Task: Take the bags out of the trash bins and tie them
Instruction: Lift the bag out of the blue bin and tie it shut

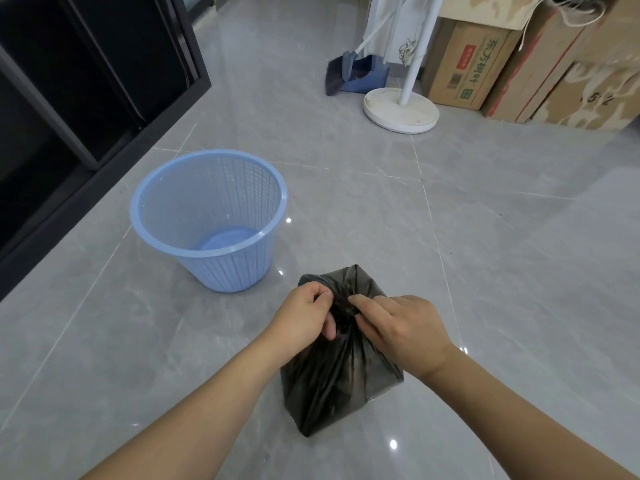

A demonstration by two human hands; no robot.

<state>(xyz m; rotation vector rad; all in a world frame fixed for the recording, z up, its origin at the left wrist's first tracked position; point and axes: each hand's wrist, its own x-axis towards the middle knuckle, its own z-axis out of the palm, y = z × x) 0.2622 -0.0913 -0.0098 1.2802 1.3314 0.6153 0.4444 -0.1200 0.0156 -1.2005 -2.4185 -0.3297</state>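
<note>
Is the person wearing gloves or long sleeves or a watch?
No. The left hand and the right hand are both bare, with no gloves. Both forearms are bare too, right to the bottom edge of the picture, so no sleeves show. No watch, bracelet or ring shows on the sides in view.

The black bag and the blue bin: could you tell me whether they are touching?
Apart. The head view shows bare grey floor between the black bag and the blue bin.
</note>
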